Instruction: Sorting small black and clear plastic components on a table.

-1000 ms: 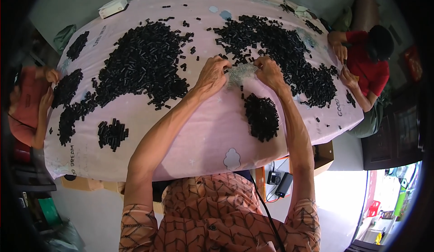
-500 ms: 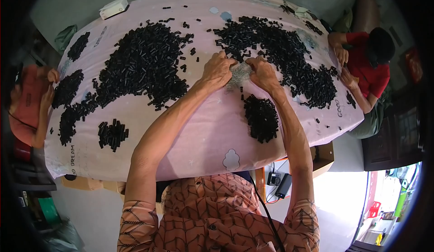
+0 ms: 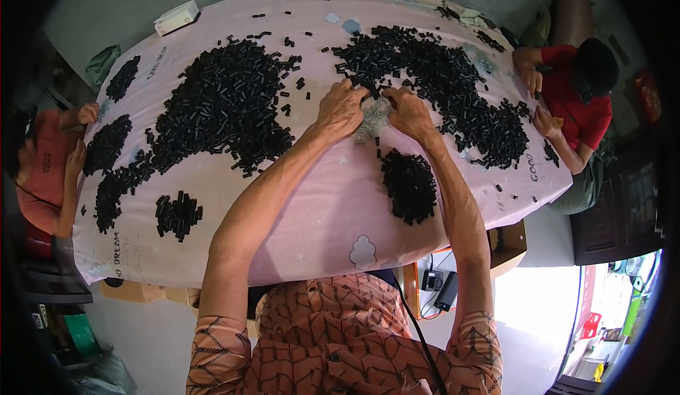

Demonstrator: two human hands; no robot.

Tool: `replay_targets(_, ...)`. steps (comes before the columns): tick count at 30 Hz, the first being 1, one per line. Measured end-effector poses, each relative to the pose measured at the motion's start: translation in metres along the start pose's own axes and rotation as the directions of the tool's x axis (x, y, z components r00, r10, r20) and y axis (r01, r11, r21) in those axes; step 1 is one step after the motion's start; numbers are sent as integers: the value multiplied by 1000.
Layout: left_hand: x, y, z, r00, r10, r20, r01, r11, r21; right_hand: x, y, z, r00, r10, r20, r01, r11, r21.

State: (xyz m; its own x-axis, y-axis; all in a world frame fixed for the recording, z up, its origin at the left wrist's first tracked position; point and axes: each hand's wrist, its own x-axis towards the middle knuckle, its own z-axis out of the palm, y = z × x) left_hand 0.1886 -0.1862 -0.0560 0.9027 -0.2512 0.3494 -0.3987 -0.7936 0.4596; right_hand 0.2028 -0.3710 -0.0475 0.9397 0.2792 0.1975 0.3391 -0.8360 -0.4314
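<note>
My left hand (image 3: 342,108) and my right hand (image 3: 412,115) face each other above the middle of the cloth. Both have thumb and finger pinched together, and whatever they grip is too small to make out. Between and just below them lies a heap of thin silvery metal pieces (image 3: 371,124). Right beyond my fingertips begins a large pile of small black cylindrical parts (image 3: 425,65). A smaller oval pile of black parts (image 3: 409,186) lies by my right forearm. Left of my left hand spreads another big pile of black parts (image 3: 225,104).
The pink cloth (image 3: 304,232) covers a wide table. A person in orange (image 3: 49,168) works at the left edge, a person in red (image 3: 577,119) at the right. A white box (image 3: 176,18) stands at the far left. Chargers with cables (image 3: 446,290) lie below the near edge.
My hands stay almost in place, with slight finger movement over the silvery heap. At the left edge, the other person's hand has shifted a little. The whole view has moved slightly.
</note>
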Motion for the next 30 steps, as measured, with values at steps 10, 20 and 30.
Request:
replay_targets(10,0,0,3,1000,29,1,-29,998,64,-1,-4,-4,1000,13,28,-13,1000,-19)
replay_targets(20,-16,-4,-9,998,66,7,-64,981,-182,-13,-5,1,989,-141,-48,148,968,204)
replay_targets(30,-67,-5,-39,996,84,18,-75,958,-278,-47,16,-43,959,89,271,-169,943,287)
